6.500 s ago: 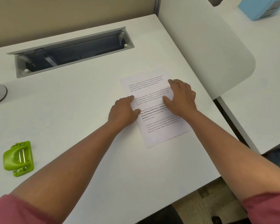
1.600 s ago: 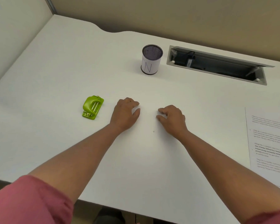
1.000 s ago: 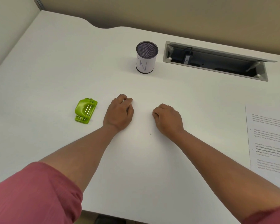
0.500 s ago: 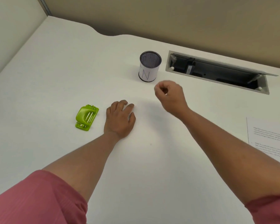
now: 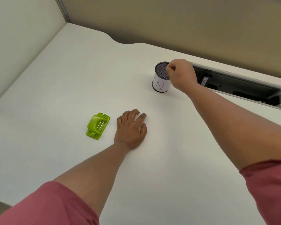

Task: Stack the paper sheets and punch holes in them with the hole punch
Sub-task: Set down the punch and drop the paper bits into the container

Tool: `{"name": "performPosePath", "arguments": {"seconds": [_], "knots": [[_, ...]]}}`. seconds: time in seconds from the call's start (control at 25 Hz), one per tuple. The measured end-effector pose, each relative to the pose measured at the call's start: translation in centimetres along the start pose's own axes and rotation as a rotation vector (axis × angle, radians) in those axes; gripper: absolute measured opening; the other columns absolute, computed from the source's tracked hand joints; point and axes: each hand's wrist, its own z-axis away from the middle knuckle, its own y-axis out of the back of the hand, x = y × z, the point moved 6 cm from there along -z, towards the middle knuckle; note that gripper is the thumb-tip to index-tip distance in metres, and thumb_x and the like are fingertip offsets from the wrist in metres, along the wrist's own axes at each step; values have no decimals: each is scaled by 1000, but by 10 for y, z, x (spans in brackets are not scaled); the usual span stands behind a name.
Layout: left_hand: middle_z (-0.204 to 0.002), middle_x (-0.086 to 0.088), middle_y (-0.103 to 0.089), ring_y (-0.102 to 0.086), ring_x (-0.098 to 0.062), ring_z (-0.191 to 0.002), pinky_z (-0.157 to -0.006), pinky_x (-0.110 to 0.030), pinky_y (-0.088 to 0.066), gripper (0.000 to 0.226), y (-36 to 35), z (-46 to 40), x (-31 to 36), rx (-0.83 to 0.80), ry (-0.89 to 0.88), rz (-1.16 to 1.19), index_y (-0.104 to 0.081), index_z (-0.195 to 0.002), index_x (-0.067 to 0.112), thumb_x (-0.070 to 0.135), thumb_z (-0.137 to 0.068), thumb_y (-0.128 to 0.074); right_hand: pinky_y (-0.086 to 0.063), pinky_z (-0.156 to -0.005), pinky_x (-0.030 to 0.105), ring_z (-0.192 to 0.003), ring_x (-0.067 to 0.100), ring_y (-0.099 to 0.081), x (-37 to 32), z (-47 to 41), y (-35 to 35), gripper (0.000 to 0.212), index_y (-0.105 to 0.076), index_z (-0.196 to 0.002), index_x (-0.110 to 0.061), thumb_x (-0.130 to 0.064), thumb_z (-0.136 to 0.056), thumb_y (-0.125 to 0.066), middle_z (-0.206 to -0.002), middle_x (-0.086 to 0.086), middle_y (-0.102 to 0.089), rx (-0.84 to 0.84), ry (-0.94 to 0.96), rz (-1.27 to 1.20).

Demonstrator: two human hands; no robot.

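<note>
The hole punch [image 5: 98, 126] lies flat on the white desk [image 5: 71, 78], untouched, just to the left of the left hand [image 5: 131, 128]. No paper sheets are in view, so whether the stack is formed cannot be told from this view. Judged from the layout, no punching is under way: nothing sits in the punch, and neither hand holds it. The stacking check, the fetching of the sheets and the punching itself all appear to remain.

The left hand rests palm down on the desk, fingers relaxed and slightly spread, holding nothing. It is near the punch but not touching it. The right hand [image 5: 181, 73] is raised over the rim of the mesh cup [image 5: 161, 77], fingers curled with thumb and forefinger drawn together as in a pinch. Whether anything small is held between them cannot be told.

The cup stands upright, well apart from the punch, toward the back of the desk. Directly to its right runs the open cable tray [image 5: 243, 88], a recessed slot; small items could drop into it. The back edge of the desk meets the partition wall [image 5: 169, 21], with a curved notch to the left. Open desk surface extends in front of and left of the punch, giving room to slide sheets in.
</note>
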Motion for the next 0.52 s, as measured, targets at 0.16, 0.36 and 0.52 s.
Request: {"name": "performPosePath", "arguments": {"seconds": [0.16, 0.36, 0.52], "knots": [[-134, -5, -56, -46, -32, -125, -99, -45, -33, 39, -1, 0, -1, -10, 3, 1, -63, -131, 24, 32, -93, -54, -54, -74, 36, -84, 24, -64, 4, -5, 3, 19, -75, -82, -13, -21, -94, -63, -88, 3, -74, 29, -52, -65], [-134, -5, -55, -46, -32, -124, -99, -45, -34, 40, -1, -1, -1, -6, 0, -1, -63, -131, 24, 33, -93, -54, -52, -72, 32, -81, 20, -62, 6, 3, 4, 19, -73, -81, -11, -14, -93, -58, -82, -1, -71, 59, -84, -238], [-134, -5, -56, -46, -33, -125, -99, -46, -34, 39, -2, -1, -1, 4, 4, 3, -63, -130, 24, 33, -93, -54, -49, -66, 21, -72, 7, -59, 10, 35, 12, 17, -72, -77, -23, -15, -90, -65, -72, -13, -65, 131, -167, -535]]}}
